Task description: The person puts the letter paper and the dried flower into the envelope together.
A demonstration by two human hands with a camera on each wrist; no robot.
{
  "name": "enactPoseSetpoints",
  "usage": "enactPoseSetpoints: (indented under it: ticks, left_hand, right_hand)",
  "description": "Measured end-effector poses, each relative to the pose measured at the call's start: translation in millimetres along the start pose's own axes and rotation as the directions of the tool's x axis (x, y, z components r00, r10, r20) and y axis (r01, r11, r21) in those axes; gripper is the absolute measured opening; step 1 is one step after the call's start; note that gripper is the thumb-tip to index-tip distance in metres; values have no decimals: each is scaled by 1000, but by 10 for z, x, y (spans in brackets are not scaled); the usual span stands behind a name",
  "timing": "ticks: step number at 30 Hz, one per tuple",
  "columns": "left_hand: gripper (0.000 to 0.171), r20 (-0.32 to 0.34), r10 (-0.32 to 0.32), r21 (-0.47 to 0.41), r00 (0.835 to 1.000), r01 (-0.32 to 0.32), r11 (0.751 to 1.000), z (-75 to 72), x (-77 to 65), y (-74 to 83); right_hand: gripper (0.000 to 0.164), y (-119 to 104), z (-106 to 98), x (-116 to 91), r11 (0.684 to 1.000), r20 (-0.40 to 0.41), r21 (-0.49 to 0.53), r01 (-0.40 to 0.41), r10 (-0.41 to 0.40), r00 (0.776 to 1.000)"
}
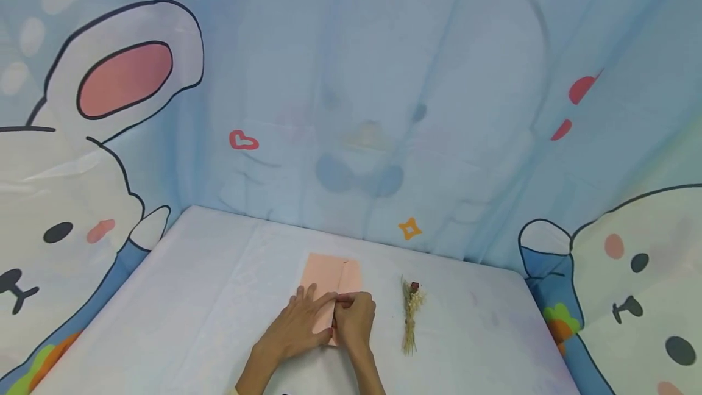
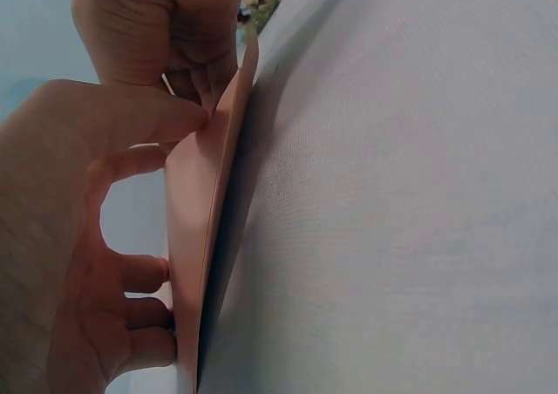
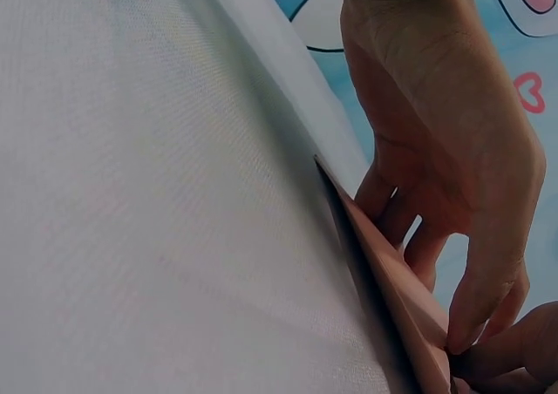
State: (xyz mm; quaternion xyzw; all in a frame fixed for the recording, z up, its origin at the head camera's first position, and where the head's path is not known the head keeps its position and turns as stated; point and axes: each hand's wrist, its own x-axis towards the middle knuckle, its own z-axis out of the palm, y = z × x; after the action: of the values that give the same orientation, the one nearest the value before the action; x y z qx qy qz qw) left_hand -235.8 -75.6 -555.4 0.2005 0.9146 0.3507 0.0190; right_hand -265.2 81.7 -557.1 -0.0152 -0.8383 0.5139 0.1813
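**Folded pink paper under both hands**

Head: folded pink paper [image 1: 320, 270], smooth, rectangular, near ctr of white tbl [image 1: 482, 328], long axis near-far; L hand [image 1: 298, 325] spread on it, R hand [image 1: 353, 320] curled, pinching its seam. Dried bouquet [image 1: 410, 316] right, stalks near, blooms far.

L wrist: thin paper edge, L thumb pressing.

R wrist: pointed corner; R fingers cropped, grip prob. a pinch.

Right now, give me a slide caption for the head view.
Left hand spread on pink paper, right hand pinching it, dried flowers to the right on the white table.
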Motion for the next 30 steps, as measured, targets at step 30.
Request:
enactPoseSetpoints:
  ticks: [30]
  left_hand:
    - [62, -70, -29, 48, 997, 32, 998, -180, -89, -203]
  right_hand:
    - [16, 96, -523, 166, 991, -218, -135, -8, -22, 976]
